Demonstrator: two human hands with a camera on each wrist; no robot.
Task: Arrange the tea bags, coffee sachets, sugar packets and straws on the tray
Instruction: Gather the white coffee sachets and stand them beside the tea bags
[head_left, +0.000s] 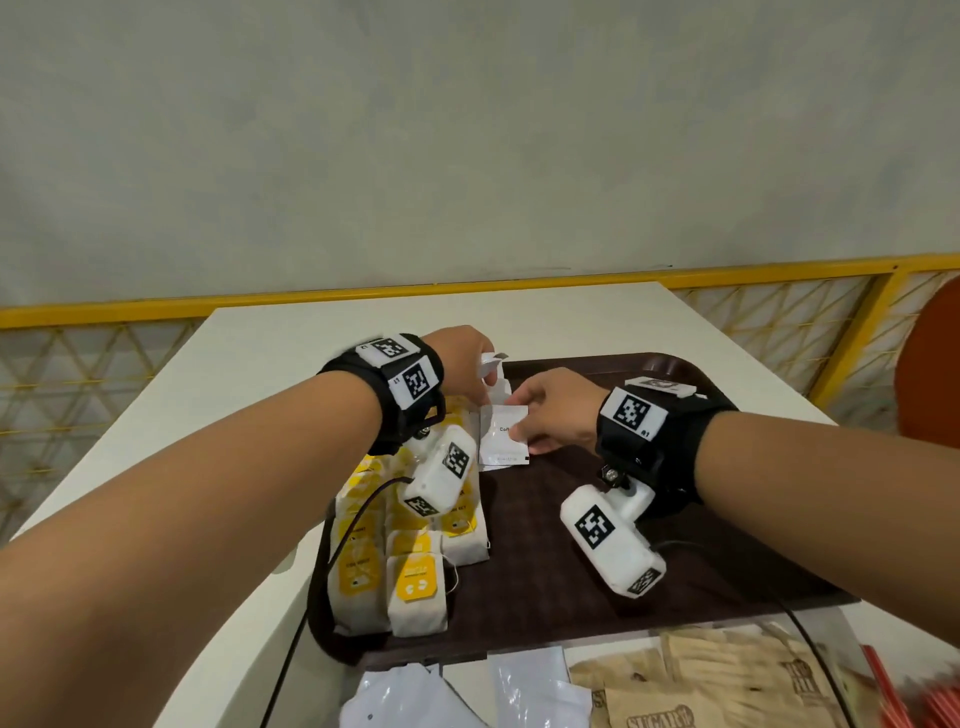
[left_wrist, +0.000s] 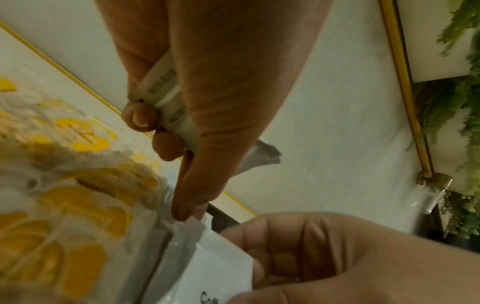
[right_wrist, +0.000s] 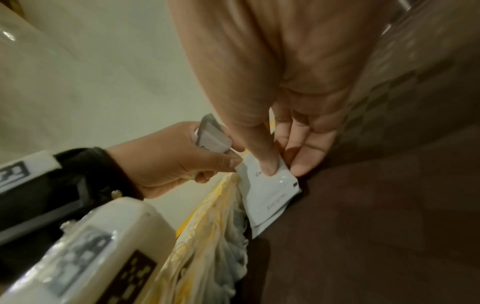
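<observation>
A: Now, the tray (head_left: 649, 587). Contents?

B: Dark brown, on the white table (head_left: 291, 358). Tea bags (head_left: 415, 561) with yellow tags lie in overlapping rows along its left side. Just beside them, toward the far end, white coffee sachets (head_left: 503, 439) lie stacked flat on the tray floor.

A: Left hand?

B: The left hand (head_left: 465, 364) has its fingers curled round a bundle of spare coffee sachets (left_wrist: 166, 98), held above the tray's far left corner; its extended fingertip touches the top edge of the stack.

A: Right hand?

B: The right hand (head_left: 553, 413) pinches the top sachet of the stack, thumb (right_wrist: 267, 162) on its face, fingers behind.

A: Off the tray?

B: At the near edge, on the table: more white sachets (head_left: 467, 691), brown sugar packets (head_left: 722, 680), and red straws (head_left: 919, 701) at the far right, blurred.
</observation>
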